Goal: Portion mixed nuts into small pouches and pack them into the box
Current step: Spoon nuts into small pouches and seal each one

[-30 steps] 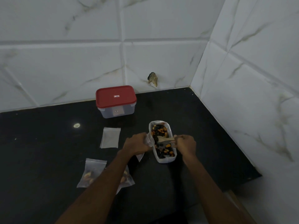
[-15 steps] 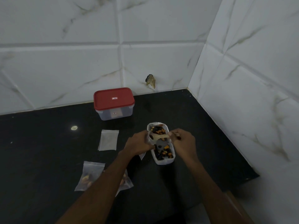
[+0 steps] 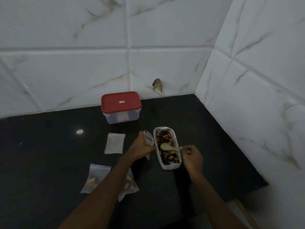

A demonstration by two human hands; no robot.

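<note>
A white oblong tray (image 3: 171,166) of mixed nuts sits on the black counter. My right hand (image 3: 192,157) pinches the handle of a wooden spoon (image 3: 166,146), whose bowl lies over the nuts. My left hand (image 3: 142,147) grips a small clear pouch (image 3: 149,138), held upright with its mouth open beside the tray's left wall. Two filled pouches (image 3: 96,178) lie at the front left, one partly under my left forearm. An empty pouch (image 3: 115,143) lies flat behind them. The clear box with a red lid (image 3: 121,104) stands closed near the back wall.
White marble-look tiled walls meet in a corner at the back right. The black counter (image 3: 49,154) ends in a front right edge near the right wall. A small dark chip (image 3: 158,85) marks the back wall above the counter.
The spoon's bowl has dropped from beside the pouch mouth back down over the middle of the tray. My left hand has raised the pouch more upright.
</note>
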